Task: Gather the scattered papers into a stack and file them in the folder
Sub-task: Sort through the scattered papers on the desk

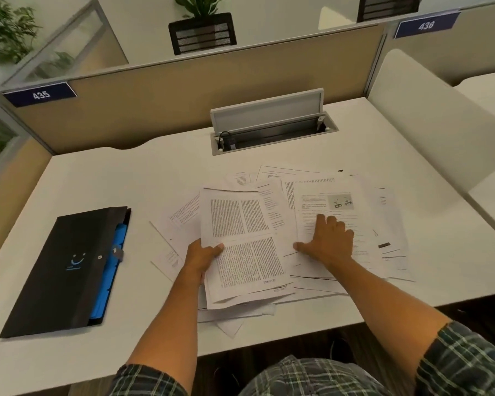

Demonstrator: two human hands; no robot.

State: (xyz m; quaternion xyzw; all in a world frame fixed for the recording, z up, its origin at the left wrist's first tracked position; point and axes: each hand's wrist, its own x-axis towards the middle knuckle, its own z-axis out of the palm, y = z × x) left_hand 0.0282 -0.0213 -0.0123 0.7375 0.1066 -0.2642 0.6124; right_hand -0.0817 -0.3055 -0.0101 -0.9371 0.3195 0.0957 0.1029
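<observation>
A white surface [103,178] in an office cubicle, backed by a tan partition [200,90] with a blue plate marked 435 [40,94], carries a loose spread of printed papers [272,195]. The papers lie overlapping and at odd angles just in front of the open cable hatch [272,130] set into the surface. The left hand [202,257] grips a small bundle of text sheets [245,252] at the left side of the spread, thumb on top of the upper sheet and fingers hidden beneath it. The right hand [327,241] lies flat with spread fingers on a sheet with a small picture [326,201], pressing on the right part of the spread. Well apart from the papers, to their left, a black folder [66,270] lies flat and closed by its clasp, blue dividers showing along its edge nearest the papers. Checked sleeves [466,364] cover the upper arms.
</observation>
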